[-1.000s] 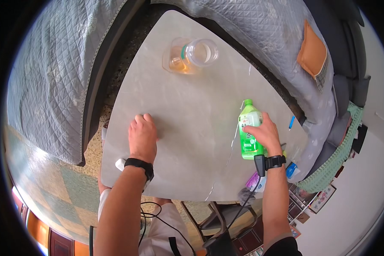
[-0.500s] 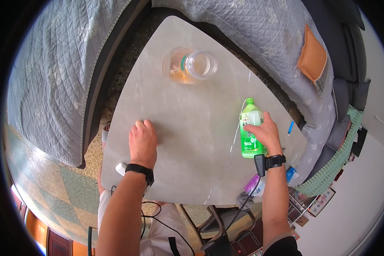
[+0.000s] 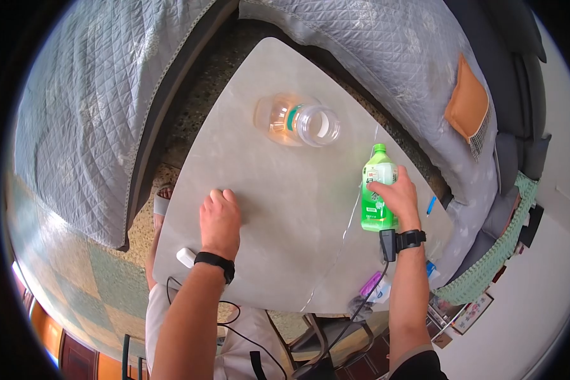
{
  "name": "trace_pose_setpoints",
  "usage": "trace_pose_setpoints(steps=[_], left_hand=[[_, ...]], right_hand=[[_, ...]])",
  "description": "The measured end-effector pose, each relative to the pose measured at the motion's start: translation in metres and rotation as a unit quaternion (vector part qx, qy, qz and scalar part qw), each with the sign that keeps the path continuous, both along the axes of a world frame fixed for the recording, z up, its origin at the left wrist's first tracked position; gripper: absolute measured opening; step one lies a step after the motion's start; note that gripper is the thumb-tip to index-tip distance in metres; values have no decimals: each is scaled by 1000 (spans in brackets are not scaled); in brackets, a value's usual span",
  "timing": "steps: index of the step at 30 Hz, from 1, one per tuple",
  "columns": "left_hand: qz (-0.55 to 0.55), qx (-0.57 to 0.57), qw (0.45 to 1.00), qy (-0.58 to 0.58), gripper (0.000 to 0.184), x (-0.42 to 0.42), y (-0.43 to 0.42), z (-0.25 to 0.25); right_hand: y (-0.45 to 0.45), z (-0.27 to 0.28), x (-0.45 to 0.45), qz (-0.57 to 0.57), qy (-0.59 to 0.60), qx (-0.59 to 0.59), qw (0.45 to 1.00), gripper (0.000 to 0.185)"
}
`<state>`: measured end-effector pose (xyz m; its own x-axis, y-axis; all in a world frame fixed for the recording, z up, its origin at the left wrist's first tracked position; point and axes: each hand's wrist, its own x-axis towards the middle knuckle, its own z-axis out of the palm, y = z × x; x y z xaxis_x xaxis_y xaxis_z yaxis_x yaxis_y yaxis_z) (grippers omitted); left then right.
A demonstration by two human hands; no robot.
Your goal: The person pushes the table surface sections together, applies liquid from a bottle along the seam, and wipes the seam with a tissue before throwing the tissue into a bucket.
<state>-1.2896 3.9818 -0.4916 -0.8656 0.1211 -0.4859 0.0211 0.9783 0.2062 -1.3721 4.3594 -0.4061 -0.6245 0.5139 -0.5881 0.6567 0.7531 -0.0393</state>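
My right hand [image 3: 399, 199] is closed around the right side of a green tea bottle [image 3: 377, 215], its thumb across the label. The bottle's green cap is on and points away from me. My left hand [image 3: 220, 221] rests over the left part of the grey table [image 3: 285, 253], fingers curled under; the inside of the hand is hidden. Beyond both hands is a clear wide-mouthed jar [image 3: 282, 120] with an orange tint and a teal mark; its mouth has no lid, and I cannot tell whether it stands or lies.
A white case [image 3: 185, 257] lies near my left wrist. Toward the near right edge are a purple packet [image 3: 370, 284] and a small blue item [image 3: 431, 206]. A black cable [image 3: 377, 285] runs from my right wristband. Quilted sofas [image 3: 386, 38] border the table.
The view has shifted a little, so the table and jar appear lower and further right. My right hand stays on the bottle; my left hand keeps its curled pose.
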Motion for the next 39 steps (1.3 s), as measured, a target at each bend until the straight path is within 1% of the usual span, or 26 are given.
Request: trace_pose_setpoints(steps=[6,11,16,18,22,24,30,39], left_hand=[[-3,7,1000,10,32,0,-1,1],[-5,-1,1000,20,33,4,1,-3],[-10,-6,1000,20,36,3,0,-5],[12,7,1000,-12,42,0,1,-1],[4,8,1000,-20,47,-2,0,1],[3,2,1000,-27,50,-2,-1,-1],[2,9,1000,-29,50,-1,-2,-5],[0,17,1000,-26,53,-3,-2,-4]], right_hand=[[-1,4,-15,9,-3,9,1000,76],[-1,5,-8,7,1,10,1000,74],[3,8,25,5,-10,-7,1000,74],[0,12,41,-3,-11,-12,1000,74],[-4,14,72,-7,-19,-23,1000,74],[-10,17,84,-7,-43,-18,999,75],[-13,12,128,-20,-44,-26,998,76],[-23,21,163,-34,-64,-22,997,77]])
